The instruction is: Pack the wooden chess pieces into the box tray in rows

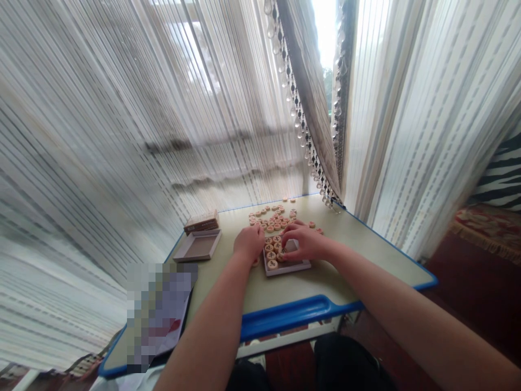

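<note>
Right hand (303,241) is reaching into a white shallow box (290,270); its fingers are curving down at a xiangqi piece (281,256), touching it; can't tell if they're gripping. Left hand (249,243) is curling just off the box's left side; can't tell if its fingers are holding anything. Black-marked pieces (271,256) are lying face up along the box's left part. Red-marked pieces (277,226) are lying scattered on the table (350,239) beyond both hands. Second shallow tray (199,247) is sitting further left, just before a cardboard box (202,221).
</note>
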`<state>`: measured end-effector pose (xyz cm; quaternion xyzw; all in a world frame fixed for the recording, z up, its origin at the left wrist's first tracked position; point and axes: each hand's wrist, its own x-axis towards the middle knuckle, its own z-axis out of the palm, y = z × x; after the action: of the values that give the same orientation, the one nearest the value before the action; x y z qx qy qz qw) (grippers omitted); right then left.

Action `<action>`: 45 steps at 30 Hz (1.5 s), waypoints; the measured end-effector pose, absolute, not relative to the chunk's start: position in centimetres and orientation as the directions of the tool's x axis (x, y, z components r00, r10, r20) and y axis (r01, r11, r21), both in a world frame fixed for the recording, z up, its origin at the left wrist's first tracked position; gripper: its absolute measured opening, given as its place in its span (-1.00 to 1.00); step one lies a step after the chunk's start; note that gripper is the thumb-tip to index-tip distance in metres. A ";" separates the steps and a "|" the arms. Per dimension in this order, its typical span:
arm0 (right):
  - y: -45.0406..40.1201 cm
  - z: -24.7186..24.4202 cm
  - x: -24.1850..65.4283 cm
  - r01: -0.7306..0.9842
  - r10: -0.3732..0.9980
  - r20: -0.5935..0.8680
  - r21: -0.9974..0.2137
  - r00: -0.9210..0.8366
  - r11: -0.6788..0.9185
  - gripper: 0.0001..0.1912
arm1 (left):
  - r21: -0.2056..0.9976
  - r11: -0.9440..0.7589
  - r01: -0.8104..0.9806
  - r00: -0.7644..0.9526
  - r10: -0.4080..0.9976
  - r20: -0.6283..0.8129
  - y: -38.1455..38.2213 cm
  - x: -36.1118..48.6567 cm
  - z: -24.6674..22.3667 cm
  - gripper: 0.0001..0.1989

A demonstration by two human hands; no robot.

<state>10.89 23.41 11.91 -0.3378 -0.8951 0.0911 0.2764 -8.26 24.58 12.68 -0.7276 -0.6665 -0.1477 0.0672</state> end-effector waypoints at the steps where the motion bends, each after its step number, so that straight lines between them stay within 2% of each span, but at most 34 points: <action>1: 23.4 11.8 10.8 0.550 0.647 0.443 -0.341 -0.621 0.762 -0.71 | 0.100 -0.108 0.989 0.073 0.949 0.306 24.6 -8.3 12.7 -0.60; 16: 23.2 11.5 10.1 0.545 0.616 0.463 -0.293 -0.638 0.785 -0.76 | 0.104 -0.110 0.988 0.075 0.951 0.301 24.5 -8.2 12.6 -0.62; 30: 23.2 11.4 10.2 0.504 0.603 0.457 -0.332 -0.653 0.798 -0.81 | 0.089 -0.127 0.988 0.093 0.947 0.308 24.7 -8.4 12.5 -0.61; 36: 23.4 11.8 10.7 0.523 0.629 0.442 -0.350 -0.639 0.777 -0.73 | 0.104 -0.120 0.987 0.084 0.951 0.297 24.5 -8.3 12.7 -0.62; 41: 23.9 11.5 10.9 0.593 0.662 0.404 -0.299 -0.631 0.748 -0.65 | 0.098 -0.127 0.987 0.092 0.949 0.303 24.6 -8.3 12.6 -0.61; 45: 24.2 11.0 10.8 0.616 0.672 0.401 -0.280 -0.622 0.737 -0.67 | 0.106 -0.123 0.987 0.086 0.951 0.298 24.6 -8.3 12.6 -0.62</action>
<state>10.75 24.17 10.98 -0.3583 -0.8988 0.0578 0.2461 -8.30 24.58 12.65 -0.7344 -0.6596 -0.1483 0.0608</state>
